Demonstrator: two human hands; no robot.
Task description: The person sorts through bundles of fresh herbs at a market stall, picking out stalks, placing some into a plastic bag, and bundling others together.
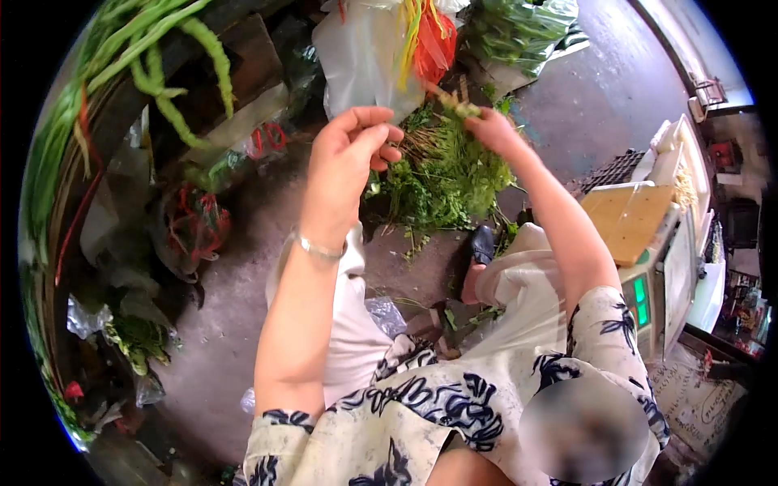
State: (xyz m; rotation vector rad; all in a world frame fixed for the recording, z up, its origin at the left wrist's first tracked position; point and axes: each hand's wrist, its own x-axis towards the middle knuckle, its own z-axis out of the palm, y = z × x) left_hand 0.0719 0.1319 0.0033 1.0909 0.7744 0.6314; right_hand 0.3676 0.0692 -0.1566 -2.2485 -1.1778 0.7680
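Observation:
My right hand [493, 132] grips a bunch of leafy green herbs [463, 161] near its stem ends. The pale stems point up and left, and the leaves hang over a larger heap of feathery greens [404, 191] on the floor. That hand is slightly blurred. Left of the heap, my left hand [358, 146] is raised with its fingers loosely curled and nothing visible in them; a metal bracelet circles the wrist. Beyond both hands hangs a whitish plastic bag [364, 61], beside a red plastic net or bag [435, 45] and yellow strips [411, 45].
A scale [647, 297] with a green display stands at the right, below a brown board [629, 219]. Long green beans [209, 61] overhang the left. A bag with red contents [194, 225] lies on the left floor. Bagged greens [516, 33] are at the top.

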